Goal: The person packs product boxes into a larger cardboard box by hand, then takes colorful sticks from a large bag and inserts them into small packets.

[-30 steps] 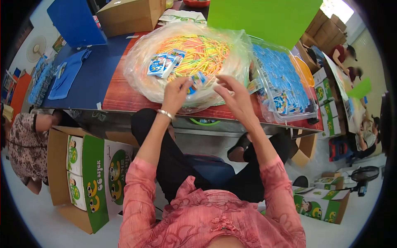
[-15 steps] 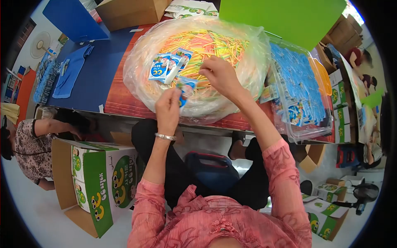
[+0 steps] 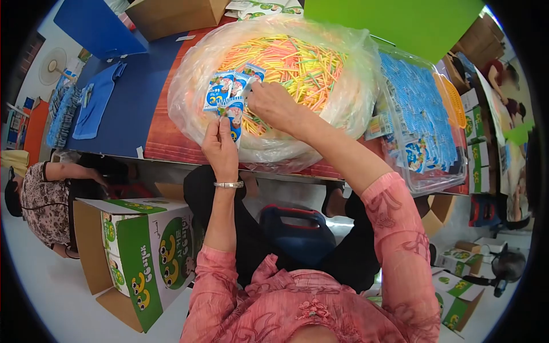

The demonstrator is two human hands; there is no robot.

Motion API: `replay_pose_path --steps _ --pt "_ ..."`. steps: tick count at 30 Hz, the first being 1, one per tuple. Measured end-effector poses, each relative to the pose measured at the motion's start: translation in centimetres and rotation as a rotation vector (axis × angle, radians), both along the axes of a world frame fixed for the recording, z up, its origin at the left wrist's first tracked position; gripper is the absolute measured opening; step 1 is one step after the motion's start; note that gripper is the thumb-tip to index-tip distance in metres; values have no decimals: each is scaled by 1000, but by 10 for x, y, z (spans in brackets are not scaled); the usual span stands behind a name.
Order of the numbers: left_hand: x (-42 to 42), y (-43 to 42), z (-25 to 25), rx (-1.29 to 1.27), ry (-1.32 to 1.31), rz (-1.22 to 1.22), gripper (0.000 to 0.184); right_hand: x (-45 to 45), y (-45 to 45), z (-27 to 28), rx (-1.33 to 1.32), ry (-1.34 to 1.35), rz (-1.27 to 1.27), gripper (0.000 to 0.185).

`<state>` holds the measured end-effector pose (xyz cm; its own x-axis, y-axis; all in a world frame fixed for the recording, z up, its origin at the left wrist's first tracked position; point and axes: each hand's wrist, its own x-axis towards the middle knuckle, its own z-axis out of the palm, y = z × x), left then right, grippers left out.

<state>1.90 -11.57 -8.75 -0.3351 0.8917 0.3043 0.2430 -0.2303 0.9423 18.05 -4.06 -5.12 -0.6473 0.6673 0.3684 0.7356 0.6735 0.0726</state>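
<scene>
Packets point(image 3: 219, 90) with "CC" at left hand point(image 3: 220, 150)

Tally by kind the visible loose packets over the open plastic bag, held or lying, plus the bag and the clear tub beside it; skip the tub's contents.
Packet in left hand: 1
Packets lying on sticks: 3
Plastic bag: 1
Clear tub: 1
Total: 6

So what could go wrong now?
The small blue-and-white packet might slip from the left hand and drop among the colourful sticks. The right hand, close to the loose packets, could knock them about. And the clear bin, near the front edge of the table, might get bumped off.
</scene>
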Motion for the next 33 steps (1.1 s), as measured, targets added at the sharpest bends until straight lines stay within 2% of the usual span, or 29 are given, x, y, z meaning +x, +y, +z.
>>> replay_pose_path --steps 6,9,12,13,16,17,20,21,24,26,27,30,33 --pt "4 3 -4 56 -78 -51 28 24 7 -7 -199 39 -84 11" --pt "3 11 -6 82 53 -19 23 48 17 -12 -202 251 -50 17" --pt "8 23 5 190 480 -2 21 66 5 19 -439 581 -206 18" --pt "11 23 8 146 625 2 18 75 6 20 -482 678 -215 26" --pt "28 8 21 131 912 122 24 84 -4 30 -889 1017 -250 31" --pt "32 8 24 81 887 116 33 85 -7 30 -887 1093 -225 32" --pt "39 6 46 247 746 38 40 82 -7 25 -976 1225 -165 31" --pt "41 20 38 345 622 -26 26 78 -10 26 -998 1193 -143 28" --pt "59 31 67 -183 -161 -567 27 70 -15 31 -986 1090 -76 17" --pt "81 50 33 -251 -376 -595 27 58 -12 19 -910 1047 -28 10" --pt "84 50 30 -277 -475 -596 27 46 -13 17 -687 978 -96 7" --pt "97 48 25 -337 -764 -568 23 56 -10 24 -1012 911 -68 12" --pt "112 46 31 -300 -899 -512 20 55 -15 19 -875 873 -36 11"
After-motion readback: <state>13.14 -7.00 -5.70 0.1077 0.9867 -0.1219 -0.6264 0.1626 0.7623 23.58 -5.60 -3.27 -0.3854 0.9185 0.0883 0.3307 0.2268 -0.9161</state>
